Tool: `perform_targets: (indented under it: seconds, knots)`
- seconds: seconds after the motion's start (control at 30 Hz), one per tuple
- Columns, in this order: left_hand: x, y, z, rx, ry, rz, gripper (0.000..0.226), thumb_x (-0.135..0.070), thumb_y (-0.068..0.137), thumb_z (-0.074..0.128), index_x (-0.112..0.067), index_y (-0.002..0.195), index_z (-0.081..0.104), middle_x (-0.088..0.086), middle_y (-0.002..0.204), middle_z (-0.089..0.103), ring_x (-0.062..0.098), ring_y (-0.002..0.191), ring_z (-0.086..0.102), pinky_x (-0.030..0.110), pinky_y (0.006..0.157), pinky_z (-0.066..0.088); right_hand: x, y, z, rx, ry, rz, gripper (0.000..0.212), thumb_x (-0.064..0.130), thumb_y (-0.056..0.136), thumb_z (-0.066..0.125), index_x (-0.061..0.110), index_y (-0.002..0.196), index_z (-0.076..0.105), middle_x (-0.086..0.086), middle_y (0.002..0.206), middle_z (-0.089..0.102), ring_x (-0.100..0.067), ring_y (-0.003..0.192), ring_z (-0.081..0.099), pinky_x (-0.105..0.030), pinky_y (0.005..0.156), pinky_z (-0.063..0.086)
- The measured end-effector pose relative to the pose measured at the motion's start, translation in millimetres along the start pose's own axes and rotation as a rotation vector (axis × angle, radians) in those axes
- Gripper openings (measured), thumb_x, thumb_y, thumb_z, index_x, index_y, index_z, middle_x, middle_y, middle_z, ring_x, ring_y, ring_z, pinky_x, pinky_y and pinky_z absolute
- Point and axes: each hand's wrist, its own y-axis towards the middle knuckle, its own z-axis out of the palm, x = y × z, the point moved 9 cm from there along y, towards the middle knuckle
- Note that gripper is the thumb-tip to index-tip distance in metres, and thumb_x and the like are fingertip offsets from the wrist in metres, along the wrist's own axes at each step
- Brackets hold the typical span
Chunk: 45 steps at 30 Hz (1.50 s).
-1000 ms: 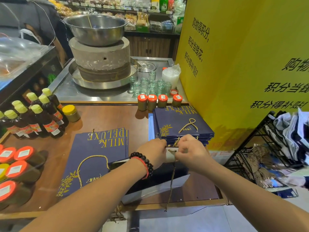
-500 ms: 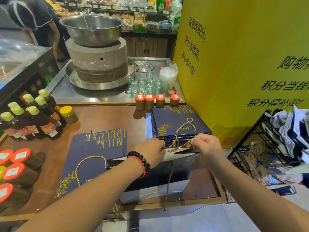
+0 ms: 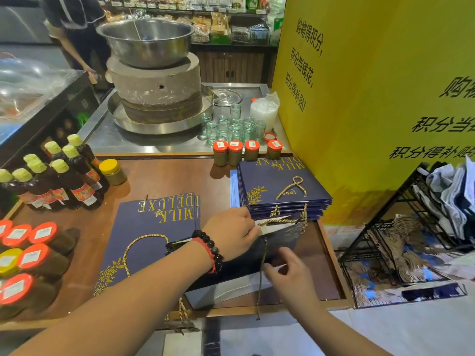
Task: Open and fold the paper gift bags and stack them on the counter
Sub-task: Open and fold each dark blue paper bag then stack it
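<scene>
Far left edge of the counter point(image 3: 164, 176): dark sauce bottles point(image 3: 64, 181) w/ yellow caps. Next, a flat navy bag point(image 3: 154, 235) lies at ctr-front. Your left hand point(image 3: 231, 232) pinches the top rim of the half-open gift bag point(image 3: 257, 255) at the front edge; your right hand point(image 3: 290, 271), fingers curled, grips its lower side fold. Stack of folded bags point(image 3: 280, 191) sits at the back-right corner, touching the open bag's rope handle.

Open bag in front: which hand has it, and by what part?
The left hand pinches the open bag at its top rim, beside the rope handle. The right hand rests its fingers on the bag's side, lower down; whether it grips cannot be told.
</scene>
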Motion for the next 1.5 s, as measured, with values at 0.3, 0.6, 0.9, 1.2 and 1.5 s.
perform_targets:
  seconds: [0.3, 0.6, 0.9, 1.2, 1.5]
  knots:
    - [15.3, -46.1, -5.9, 0.067, 0.072, 0.212, 0.036, -0.041, 0.094, 0.048, -0.014, 0.094, 0.072, -0.001, 0.127, 0.051, 0.017, 0.112, 0.05, 0.033, 0.09, 0.048, -51.1, 31.1, 27.7, 0.129, 0.051, 0.185, 0.008, 0.026, 0.093, 0.063, 0.018, 0.096, 0.065, -0.004, 0.094, 0.066, -0.021, 0.092, 0.062, -0.027, 0.082, 0.05]
    - [51.1, -69.2, -11.8, -0.082, 0.033, 0.12, 0.02, -0.033, 0.082, 0.071, -0.014, 0.077, 0.073, 0.005, 0.123, 0.06, 0.024, 0.109, 0.058, 0.043, 0.081, 0.056, -141.3, 27.4, 24.3, 0.186, -0.33, 0.274, 0.022, 0.015, 0.095, 0.05, 0.012, 0.085, 0.071, -0.01, 0.083, 0.066, -0.027, 0.077, 0.064, -0.039, 0.073, 0.059]
    - [48.7, -72.6, -17.7, -0.173, 0.023, 0.143, 0.019, -0.025, 0.084, 0.065, -0.01, 0.079, 0.075, 0.006, 0.113, 0.063, 0.027, 0.097, 0.062, 0.041, 0.076, 0.056, -221.9, 16.5, -12.8, 0.089, -0.254, 0.562, 0.027, 0.006, 0.087, 0.05, 0.005, 0.062, 0.06, -0.014, 0.058, 0.056, -0.025, 0.048, 0.054, -0.029, 0.05, 0.047]
    - [36.6, -52.5, -9.0, -0.175, -0.004, 0.091, 0.005, -0.015, 0.08, 0.074, -0.011, 0.082, 0.074, 0.005, 0.117, 0.061, 0.026, 0.101, 0.06, 0.039, 0.08, 0.055, -164.4, 3.3, 18.5, 0.121, 0.343, 0.629, 0.013, -0.001, 0.088, 0.051, 0.005, 0.079, 0.058, -0.011, 0.064, 0.046, -0.019, 0.05, 0.042, -0.027, 0.046, 0.038]
    - [25.6, -54.8, -8.3, -0.189, -0.022, 0.096, 0.006, -0.016, 0.081, 0.07, -0.011, 0.083, 0.071, 0.003, 0.112, 0.061, 0.026, 0.097, 0.06, 0.038, 0.077, 0.055, -31.2, -20.1, 67.6, 0.369, 1.087, 0.553, 0.031, -0.007, 0.092, 0.031, -0.007, 0.107, 0.058, -0.016, 0.068, 0.054, -0.018, 0.05, 0.043, -0.026, 0.045, 0.038]
